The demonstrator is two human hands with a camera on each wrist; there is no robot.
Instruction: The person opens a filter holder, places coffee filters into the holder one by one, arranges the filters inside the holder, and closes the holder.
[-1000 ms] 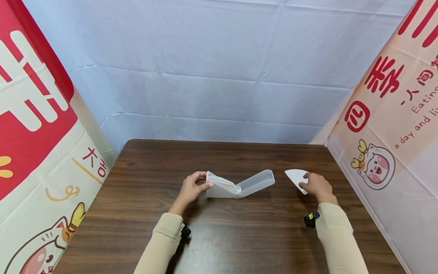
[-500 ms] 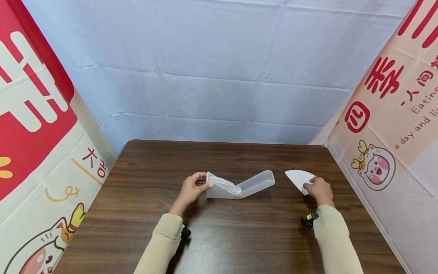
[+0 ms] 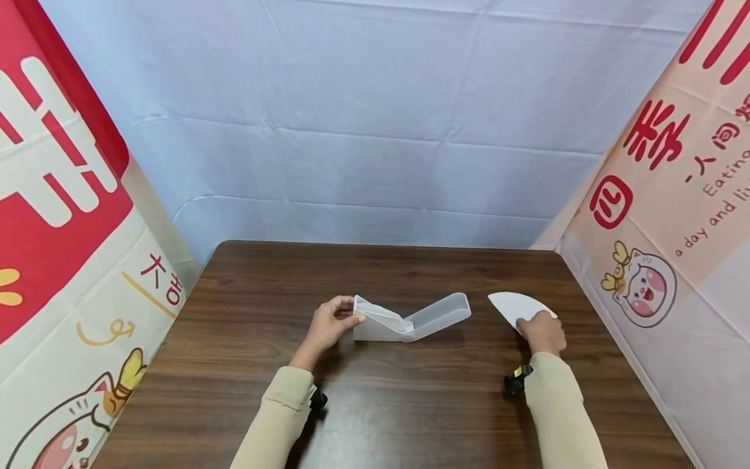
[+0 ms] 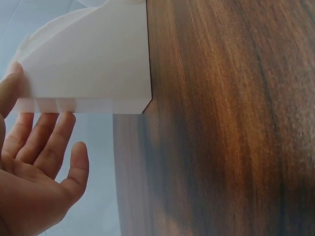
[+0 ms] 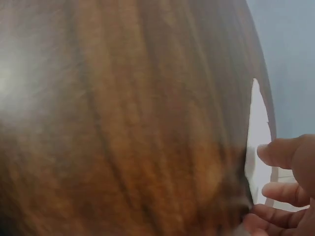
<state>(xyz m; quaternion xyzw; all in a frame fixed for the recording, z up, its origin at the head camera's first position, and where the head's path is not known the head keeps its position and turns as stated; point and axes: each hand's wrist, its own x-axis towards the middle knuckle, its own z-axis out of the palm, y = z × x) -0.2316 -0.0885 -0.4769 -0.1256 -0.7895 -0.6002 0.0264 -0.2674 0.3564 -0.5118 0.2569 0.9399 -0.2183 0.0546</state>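
Note:
A translucent white plastic box (image 3: 381,331) with its hinged lid (image 3: 442,314) swung back to the right stands on the table, and white paper shows inside it. My left hand (image 3: 329,326) holds its left end. In the left wrist view, the thumb lies on the near face of the box (image 4: 88,64) and the fingers reach the end wall. To the right of the lid, my right hand (image 3: 542,333) pinches a fan-shaped white paper coffee filter (image 3: 515,306) near its narrow end. The right wrist view shows the filter (image 5: 258,142) nearly edge-on by the thumb and fingers.
The dark wood table (image 3: 410,404) extends under both arms. A pale cloth (image 3: 375,143) hangs behind it. Printed banners stand at the left (image 3: 64,293) and right (image 3: 662,228) sides.
My right hand has shifted left and slightly nearer along the coffee filter, whose wide right corner now shows. The filter's left corner, the left hand and the box have stayed in place.

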